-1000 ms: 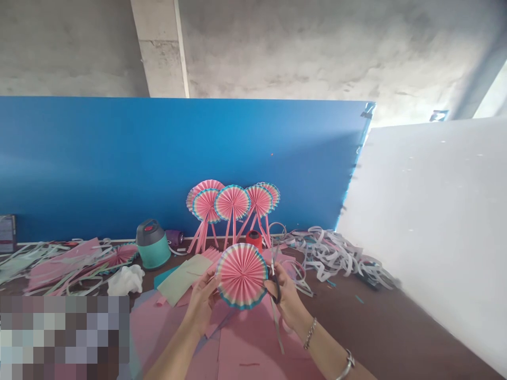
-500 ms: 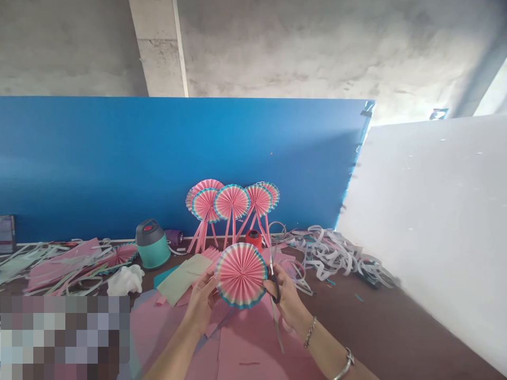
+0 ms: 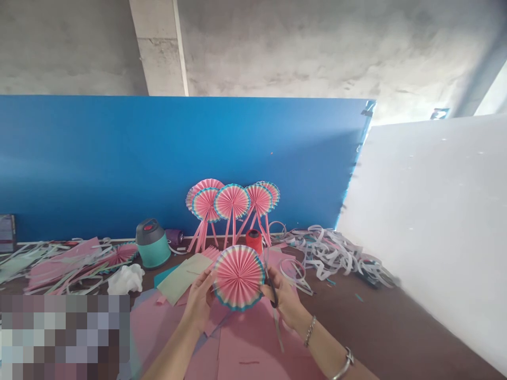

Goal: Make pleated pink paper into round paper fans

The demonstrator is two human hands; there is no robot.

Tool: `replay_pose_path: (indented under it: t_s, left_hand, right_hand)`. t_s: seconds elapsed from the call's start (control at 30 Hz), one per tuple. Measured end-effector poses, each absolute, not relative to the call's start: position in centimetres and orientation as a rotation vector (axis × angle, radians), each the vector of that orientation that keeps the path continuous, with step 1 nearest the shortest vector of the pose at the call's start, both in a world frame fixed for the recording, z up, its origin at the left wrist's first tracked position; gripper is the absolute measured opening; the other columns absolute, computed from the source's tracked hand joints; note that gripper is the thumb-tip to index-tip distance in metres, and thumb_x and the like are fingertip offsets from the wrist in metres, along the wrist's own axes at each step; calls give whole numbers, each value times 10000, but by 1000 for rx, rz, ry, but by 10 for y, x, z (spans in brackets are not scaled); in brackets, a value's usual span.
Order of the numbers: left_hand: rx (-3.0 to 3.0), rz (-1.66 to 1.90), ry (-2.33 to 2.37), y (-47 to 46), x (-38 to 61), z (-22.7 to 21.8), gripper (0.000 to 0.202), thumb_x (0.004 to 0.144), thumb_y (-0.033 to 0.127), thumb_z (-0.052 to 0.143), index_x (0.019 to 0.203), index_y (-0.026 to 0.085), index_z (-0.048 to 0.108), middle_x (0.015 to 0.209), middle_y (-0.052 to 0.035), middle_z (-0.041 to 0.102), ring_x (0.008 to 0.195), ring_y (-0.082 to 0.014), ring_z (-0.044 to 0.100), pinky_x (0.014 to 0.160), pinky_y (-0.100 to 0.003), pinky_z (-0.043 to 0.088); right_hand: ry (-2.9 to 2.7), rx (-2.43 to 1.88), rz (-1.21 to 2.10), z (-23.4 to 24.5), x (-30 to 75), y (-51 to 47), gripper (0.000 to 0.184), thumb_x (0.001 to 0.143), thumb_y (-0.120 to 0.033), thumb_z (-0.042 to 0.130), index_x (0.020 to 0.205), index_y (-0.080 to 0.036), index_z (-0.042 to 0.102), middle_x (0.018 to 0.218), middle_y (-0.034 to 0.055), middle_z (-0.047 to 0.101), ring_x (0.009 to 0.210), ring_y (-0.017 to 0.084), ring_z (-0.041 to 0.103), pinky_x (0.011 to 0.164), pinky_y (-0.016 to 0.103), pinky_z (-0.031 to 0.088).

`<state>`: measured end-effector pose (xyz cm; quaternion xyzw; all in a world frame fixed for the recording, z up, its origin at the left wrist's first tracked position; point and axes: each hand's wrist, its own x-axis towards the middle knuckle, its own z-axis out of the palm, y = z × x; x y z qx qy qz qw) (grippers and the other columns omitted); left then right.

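Note:
A round pleated pink paper fan with a blue rim (image 3: 238, 277) is held upright above the table between both hands. My left hand (image 3: 200, 301) pinches its left edge with closed fingers. My right hand (image 3: 285, 302) grips dark-handled scissors (image 3: 271, 289) whose blades point up along the fan's right edge. A thin paper strip hangs down below the right hand. Pink paper sheets (image 3: 245, 348) lie under both hands.
Several finished pink fans on sticks (image 3: 232, 208) lean against the blue board (image 3: 158, 158). A teal jug (image 3: 152, 244), red spool (image 3: 254, 240), white crumpled cloth (image 3: 125, 278) and green card (image 3: 182, 277) sit behind. Curled white paper strips (image 3: 332, 253) pile at right by a white board (image 3: 435, 221).
The fan and both hands have shifted slightly left and down; the scissors have closed in on the fan's right edge.

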<state>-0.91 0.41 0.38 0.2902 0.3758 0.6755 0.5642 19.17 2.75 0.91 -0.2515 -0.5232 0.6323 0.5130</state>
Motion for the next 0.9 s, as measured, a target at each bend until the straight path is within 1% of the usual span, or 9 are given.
replay_pose_path:
  t_s: [0.1, 0.17, 0.27, 0.4, 0.5, 0.6, 0.7, 0.77, 0.9]
  left_hand:
    - [651, 1596, 896, 4, -10, 3, 292, 677, 375, 759, 860, 161, 680, 797, -46, 689, 708, -174, 637, 618, -247, 493]
    - [627, 1611, 898, 5, -11, 1, 291, 667, 373, 765, 855, 166, 683, 811, -40, 697, 722, -176, 641, 624, -245, 490]
    - [585, 1650, 916, 7, -14, -1, 272, 638, 370, 784, 791, 175, 672, 787, -22, 697, 716, -168, 641, 607, -231, 478]
    - [511, 1662, 963, 9, -18, 2, 289, 584, 370, 812, 729, 189, 641, 728, 11, 680, 676, -158, 638, 568, -227, 466]
    - [476, 1669, 1017, 10, -22, 4, 304, 550, 349, 825, 742, 195, 647, 737, 25, 683, 640, -140, 629, 500, -200, 423]
    - [455, 1706, 1043, 12, -26, 2, 330, 524, 309, 830, 781, 193, 658, 750, 21, 689, 620, -137, 623, 472, -190, 396]
    - [437, 1736, 1054, 14, -30, -1, 323, 520, 285, 828, 775, 191, 653, 754, 12, 691, 624, -145, 624, 476, -195, 404]
    - [431, 1744, 1053, 15, -30, -1, 309, 525, 275, 826, 763, 191, 648, 762, 7, 695, 640, -153, 634, 493, -203, 419]
    - [396, 1710, 1045, 13, -26, 3, 317, 519, 269, 832, 758, 188, 642, 751, 3, 703, 611, -163, 647, 496, -222, 436]
  right_hand:
    - [-1280, -617, 1546, 12, 190, 25, 386, 623, -227, 748, 987, -218, 621, 893, 10, 646, 812, 177, 597, 685, 258, 485]
    - [-1284, -651, 1564, 14, 189, 23, 354, 594, -196, 732, 929, -211, 618, 810, -10, 620, 727, 149, 576, 637, 241, 476]
    - [-1305, -720, 1587, 17, 189, 22, 273, 563, -149, 682, 819, -200, 601, 694, -42, 554, 615, 105, 513, 571, 210, 448]
    - [-1381, -752, 1610, 17, 189, 21, 194, 561, -153, 638, 741, -191, 574, 654, -52, 516, 569, 87, 471, 544, 204, 425]
    - [-1389, -810, 1630, 13, 191, 23, 200, 588, -193, 647, 775, -193, 579, 654, -52, 502, 564, 90, 466, 530, 212, 421]
    - [-1368, -877, 1621, 6, 193, 27, 290, 618, -258, 679, 889, -201, 592, 674, -50, 503, 559, 94, 473, 499, 210, 390]
    - [-1367, -914, 1596, 4, 194, 29, 369, 644, -337, 706, 969, -202, 593, 704, -41, 508, 586, 102, 492, 506, 215, 383]
    - [-1391, -932, 1580, 6, 194, 28, 392, 646, -375, 716, 974, -200, 595, 709, -36, 510, 603, 109, 496, 515, 221, 384]
    - [-1466, -934, 1557, 13, 193, 24, 374, 627, -419, 739, 906, -209, 605, 703, -34, 507, 614, 116, 480, 524, 227, 383]
